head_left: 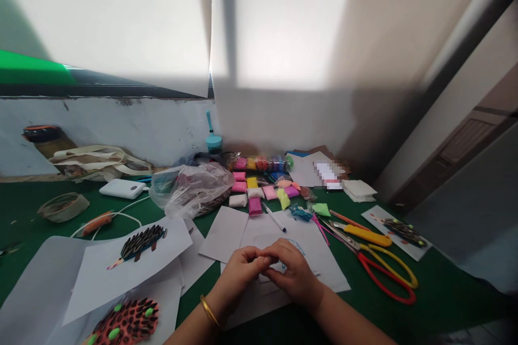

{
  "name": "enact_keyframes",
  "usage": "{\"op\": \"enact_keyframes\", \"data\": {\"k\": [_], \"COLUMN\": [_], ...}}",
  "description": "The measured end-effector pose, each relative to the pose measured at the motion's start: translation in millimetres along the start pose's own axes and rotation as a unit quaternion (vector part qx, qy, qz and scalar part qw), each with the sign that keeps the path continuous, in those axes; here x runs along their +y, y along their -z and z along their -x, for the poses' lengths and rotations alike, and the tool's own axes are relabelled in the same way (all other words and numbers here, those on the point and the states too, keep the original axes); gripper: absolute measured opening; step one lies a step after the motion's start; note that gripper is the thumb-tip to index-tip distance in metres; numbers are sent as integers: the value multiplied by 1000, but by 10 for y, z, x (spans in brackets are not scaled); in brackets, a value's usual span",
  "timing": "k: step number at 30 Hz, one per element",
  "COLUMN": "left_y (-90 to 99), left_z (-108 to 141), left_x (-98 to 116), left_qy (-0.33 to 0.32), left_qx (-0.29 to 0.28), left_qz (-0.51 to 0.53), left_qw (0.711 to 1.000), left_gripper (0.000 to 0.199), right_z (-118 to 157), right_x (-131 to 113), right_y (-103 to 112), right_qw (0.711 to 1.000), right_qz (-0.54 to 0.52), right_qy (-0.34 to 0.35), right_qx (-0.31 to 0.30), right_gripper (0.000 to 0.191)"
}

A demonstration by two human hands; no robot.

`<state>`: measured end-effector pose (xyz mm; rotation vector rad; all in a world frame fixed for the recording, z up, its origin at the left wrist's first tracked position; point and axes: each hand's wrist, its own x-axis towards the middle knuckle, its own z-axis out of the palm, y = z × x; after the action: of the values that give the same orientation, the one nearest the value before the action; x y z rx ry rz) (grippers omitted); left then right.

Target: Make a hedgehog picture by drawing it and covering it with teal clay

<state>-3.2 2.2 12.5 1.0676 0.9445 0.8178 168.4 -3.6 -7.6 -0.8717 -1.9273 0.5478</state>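
My left hand (242, 272), with a gold bangle (210, 312) at the wrist, meets my right hand (294, 272) above white paper (332, 267). The fingers of both hands are bent and pressed together at the tips. Whatever lies between them, if anything, is hidden. Beneath the hands a smaller white sheet with a blue drawing (297, 246) shows in part. A white marker with a dark cap (275, 218) lies just beyond. Several colourful packets of soft clay, among them a magenta packet (254, 206) and a yellow-green packet (283, 199), sit farther back.
Large red-and-yellow scissors (380, 264) and a yellow utility knife (368, 235) lie right. A clear plastic bag (192, 188) and white power bank (123, 188) stand back left. Hedgehog pictures with dark seeds lie left (141, 242) and right (400, 230). Green cloth (453, 302) covers the table.
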Motion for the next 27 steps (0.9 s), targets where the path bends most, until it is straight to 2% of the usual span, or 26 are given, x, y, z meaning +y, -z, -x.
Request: {"op": "enact_keyframes", "data": {"k": [27], "left_y": [-4], "left_z": [-6], "left_x": [-2], "left_qy": [-30], "left_qx": [15], "left_qz": [-57], "left_qw": [998], "left_gripper": [33], "right_z": [8], "right_x": [1], "right_y": [2], "right_qw": [1000], "right_qz": [10], "right_qy": [-3], "right_qx": [2], "right_gripper": [12]}}
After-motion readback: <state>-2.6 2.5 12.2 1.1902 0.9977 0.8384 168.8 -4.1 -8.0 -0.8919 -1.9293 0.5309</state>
